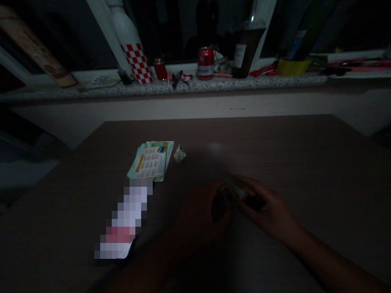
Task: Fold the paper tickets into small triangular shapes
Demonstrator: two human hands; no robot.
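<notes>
Between my two hands is a small folded piece of paper (234, 193), dim and partly covered by fingers. My left hand (204, 213) grips it from the left, thumb and fingers curled around its edge. From the right, my right hand (269, 207) pinches it between thumb and fingertips. A small pointed folded paper shape (180, 154) stands on the table to the upper left of my hands. Beside it lies a stack of printed green and white paper slips (151, 162). The exact form of the held paper is too dark to tell.
A lit phone (125, 219), its screen blurred out, lies left of my left forearm on the brown table (275, 142). Along the granite windowsill (183, 84) stand a checkered bottle (136, 57), a red can (205, 63), a small jar (159, 69) and a dark bag (247, 53).
</notes>
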